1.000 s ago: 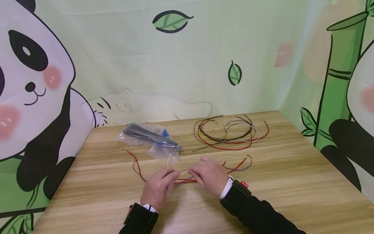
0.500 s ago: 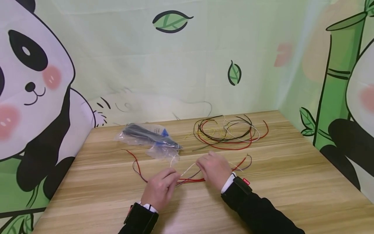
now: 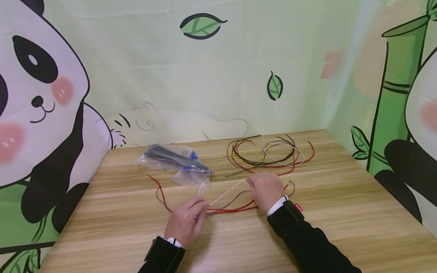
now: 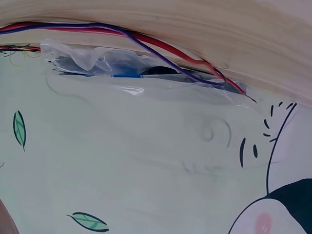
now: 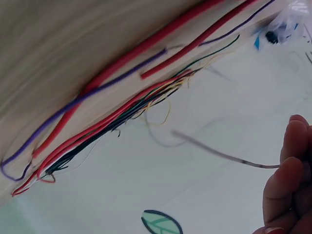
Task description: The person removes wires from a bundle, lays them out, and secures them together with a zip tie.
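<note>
In the head view, a thin white wire [image 3: 226, 192] runs straight and slanted between both hands. My left hand [image 3: 186, 222] pinches its lower end low over the table; a short tail sticks up behind the fingers. Farther right and higher, my right hand [image 3: 268, 192] pinches the same wire. From its fingertips a free end [image 5: 219, 153] points left in the right wrist view, with small dark marks along it. Beneath the hands lie thick red wires [image 5: 122, 63] and a purple wire [image 5: 44, 124]. The right hand hides part of them in the head view.
A clear plastic bag [image 3: 164, 157] with dark long strips inside lies at the back left of the wooden table [image 3: 112, 227]. A loose coil of black, red, yellow and white wires [image 3: 293, 146] sits at the back right. A printed cloth [image 3: 218, 76] stands behind.
My right hand has slid right and away along the white wire, lengthening and straightening the stretch between the hands. My left hand has stayed in place, still pinching it.
</note>
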`<action>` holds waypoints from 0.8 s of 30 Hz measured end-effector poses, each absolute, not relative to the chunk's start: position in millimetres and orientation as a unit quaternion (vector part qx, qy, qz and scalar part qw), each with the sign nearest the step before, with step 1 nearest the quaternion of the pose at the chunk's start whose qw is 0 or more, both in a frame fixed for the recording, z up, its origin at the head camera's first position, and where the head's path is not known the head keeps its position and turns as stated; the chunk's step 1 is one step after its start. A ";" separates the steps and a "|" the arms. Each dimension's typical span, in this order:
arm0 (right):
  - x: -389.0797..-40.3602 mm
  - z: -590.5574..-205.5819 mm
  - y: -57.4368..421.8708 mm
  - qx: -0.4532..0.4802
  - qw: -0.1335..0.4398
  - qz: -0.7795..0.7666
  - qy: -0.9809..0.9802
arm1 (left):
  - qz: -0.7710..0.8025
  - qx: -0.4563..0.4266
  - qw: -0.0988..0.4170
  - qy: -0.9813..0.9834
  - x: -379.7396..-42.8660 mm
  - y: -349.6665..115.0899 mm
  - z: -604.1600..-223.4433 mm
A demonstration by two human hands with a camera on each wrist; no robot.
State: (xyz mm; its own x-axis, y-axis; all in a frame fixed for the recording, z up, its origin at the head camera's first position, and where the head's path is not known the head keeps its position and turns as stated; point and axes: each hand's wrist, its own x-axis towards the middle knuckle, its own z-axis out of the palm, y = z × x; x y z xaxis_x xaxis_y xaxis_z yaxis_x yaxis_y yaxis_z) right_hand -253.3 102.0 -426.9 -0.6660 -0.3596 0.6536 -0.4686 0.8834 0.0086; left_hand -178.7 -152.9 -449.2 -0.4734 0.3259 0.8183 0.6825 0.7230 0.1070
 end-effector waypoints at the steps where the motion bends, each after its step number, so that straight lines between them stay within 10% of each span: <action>1: -254.1 -425.4 104.6 0.225 0.338 0.080 -0.910 | -0.215 -0.302 0.413 -0.832 -178.6 -153.8 -448.9; 10: -260.5 -417.9 132.2 0.172 0.295 0.094 -0.935 | -0.203 -0.279 0.439 -0.829 -181.6 -170.2 -448.9; 24: -264.0 -410.0 166.5 0.265 0.111 0.202 -0.936 | -0.184 -0.130 0.322 -0.919 -181.3 -195.1 -447.1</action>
State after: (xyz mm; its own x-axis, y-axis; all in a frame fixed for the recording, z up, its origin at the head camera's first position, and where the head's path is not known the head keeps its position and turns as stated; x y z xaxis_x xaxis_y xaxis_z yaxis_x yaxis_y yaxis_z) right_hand -264.0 166.5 -410.0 -0.8346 -0.4514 0.3157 -0.5415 0.7777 -0.3194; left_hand -181.3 -195.1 -447.1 -0.7586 0.1196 0.6405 0.3569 0.8987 0.2549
